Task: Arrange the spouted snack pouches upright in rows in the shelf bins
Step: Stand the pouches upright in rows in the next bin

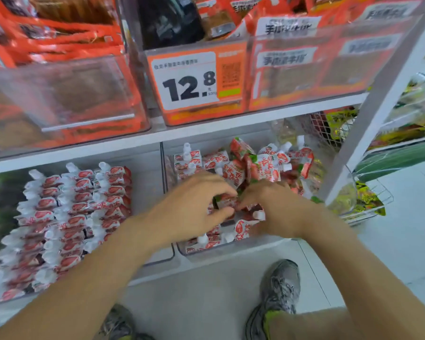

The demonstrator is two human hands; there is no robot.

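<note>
Red-and-white spouted pouches with white caps fill two clear bins on the low shelf. In the left bin (155,260) the pouches (66,214) stand upright in three tidy rows. The right bin (231,251) holds a loose heap of pouches (260,163) at the back and a few upright ones at the front. Both hands meet over the middle of the right bin. My left hand (194,204) pinches a pouch (227,201) between thumb and curled fingers. My right hand (272,204) has its fingers curled around the same cluster of pouches.
An upper shelf carries clear bins of orange snack packs with a 12.8 price tag (187,82). A white upright post (368,119) stands right of the bin. Beyond it hang wire baskets (368,204) of green-yellow packs. My shoes (280,290) rest on the pale floor below.
</note>
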